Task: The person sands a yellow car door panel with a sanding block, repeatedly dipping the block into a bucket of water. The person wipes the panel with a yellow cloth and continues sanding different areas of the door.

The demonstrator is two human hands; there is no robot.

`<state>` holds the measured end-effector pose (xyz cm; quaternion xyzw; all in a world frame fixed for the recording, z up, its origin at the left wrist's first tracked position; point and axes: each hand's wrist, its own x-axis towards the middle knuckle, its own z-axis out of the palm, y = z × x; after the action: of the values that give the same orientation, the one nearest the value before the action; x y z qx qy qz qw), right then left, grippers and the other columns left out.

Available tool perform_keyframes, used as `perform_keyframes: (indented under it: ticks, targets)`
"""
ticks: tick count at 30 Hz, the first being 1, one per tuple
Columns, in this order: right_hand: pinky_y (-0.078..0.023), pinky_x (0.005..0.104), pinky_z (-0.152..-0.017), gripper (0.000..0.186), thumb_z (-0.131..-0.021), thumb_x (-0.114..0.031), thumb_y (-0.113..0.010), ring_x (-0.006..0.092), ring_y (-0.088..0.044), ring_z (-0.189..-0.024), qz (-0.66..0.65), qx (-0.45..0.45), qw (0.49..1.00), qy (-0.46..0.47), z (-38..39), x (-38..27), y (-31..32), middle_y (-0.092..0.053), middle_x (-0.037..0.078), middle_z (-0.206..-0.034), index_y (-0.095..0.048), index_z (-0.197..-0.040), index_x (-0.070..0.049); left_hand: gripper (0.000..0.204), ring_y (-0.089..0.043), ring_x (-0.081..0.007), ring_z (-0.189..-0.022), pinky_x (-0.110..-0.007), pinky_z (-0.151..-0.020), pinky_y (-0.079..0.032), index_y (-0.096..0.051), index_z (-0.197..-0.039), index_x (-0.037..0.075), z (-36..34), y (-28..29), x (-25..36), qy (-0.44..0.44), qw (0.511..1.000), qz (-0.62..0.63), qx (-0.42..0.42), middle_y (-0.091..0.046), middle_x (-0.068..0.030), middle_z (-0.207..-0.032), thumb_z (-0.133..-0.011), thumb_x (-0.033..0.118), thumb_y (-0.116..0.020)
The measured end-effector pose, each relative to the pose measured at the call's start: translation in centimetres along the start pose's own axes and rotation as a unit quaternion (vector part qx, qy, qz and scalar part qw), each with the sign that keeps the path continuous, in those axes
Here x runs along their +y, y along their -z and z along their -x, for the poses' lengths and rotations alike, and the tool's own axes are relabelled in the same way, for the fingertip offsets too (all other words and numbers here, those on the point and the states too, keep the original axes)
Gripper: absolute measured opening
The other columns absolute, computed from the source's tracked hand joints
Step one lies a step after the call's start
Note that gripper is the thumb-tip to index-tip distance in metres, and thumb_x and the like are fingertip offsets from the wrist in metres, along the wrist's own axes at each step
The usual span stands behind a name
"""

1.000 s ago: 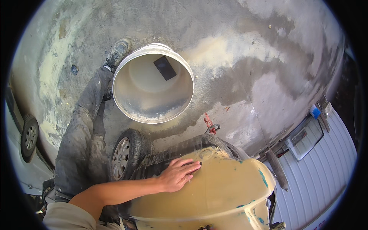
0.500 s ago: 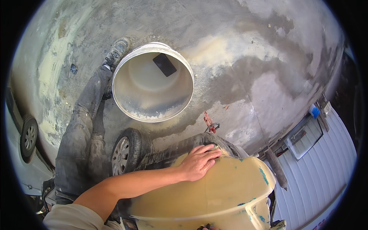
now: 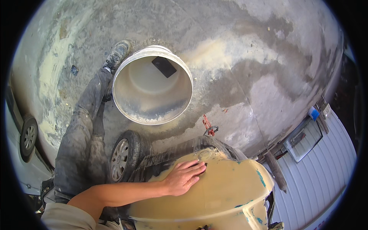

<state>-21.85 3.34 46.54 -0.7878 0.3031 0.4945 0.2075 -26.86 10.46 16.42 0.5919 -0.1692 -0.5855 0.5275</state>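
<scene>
My left hand [image 3: 184, 177] lies palm down on a cream-coloured car body panel [image 3: 214, 201] with teal patches along its right edge. Its fingers are pressed together on a small dark pad [image 3: 204, 167], largely hidden beneath them. Of my right hand, at most a sliver shows beside a small dark shape at the bottom edge; what it holds I cannot make out. Just beyond the panel are a wheel [image 3: 120, 159] and blackened bodywork. A large white bucket [image 3: 153, 111] stands on the floor with a black rectangular object [image 3: 164, 67] in it.
My legs [image 3: 76, 142] in grimy trousers reach up the left side, a shoe [image 3: 117, 55] beside the bucket. Another car [image 3: 25, 165] is at the far left. A red metal item [image 3: 209, 126] lies past the panel. A white corrugated sheet [image 3: 318, 172] is at the right.
My left hand slid up and right along the panel, then came back down and left. The skin glimpsed at the bottom edge half a second ago has mostly dropped out of view.
</scene>
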Motion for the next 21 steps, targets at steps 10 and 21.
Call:
perform_keyframes:
  ticks: [10,21]
  targets:
    - [-0.043,0.0522,-0.099,0.062,-0.075,-0.013,-0.073,0.0431,-0.054,-0.116,0.004,-0.022,1.000,-0.011,-0.3,-0.4,0.4,-0.055,0.022,-0.131,-0.054,-0.133,-0.007,0.044,-0.039,-0.0277,-0.142,-0.043,-0.116,-0.028,-0.049,-0.146,0.012,2.0,0.0,-1.8,0.013,0.998,0.048,0.034,-0.047,-0.0039,-0.152,-0.103,0.019,-0.049]
    - [-0.044,0.0521,-0.098,0.061,-0.076,-0.015,-0.072,0.0425,-0.054,-0.117,0.016,-0.007,1.000,-0.002,-0.2,0.0,0.2,-0.054,0.022,-0.133,-0.054,-0.133,-0.007,0.043,-0.035,-0.0298,-0.144,-0.043,-0.115,-0.027,-0.051,-0.143,0.007,0.8,-1.0,-3.4,0.130,0.990,0.049,0.019,-0.051,-0.0068,-0.148,-0.105,0.027,-0.044]
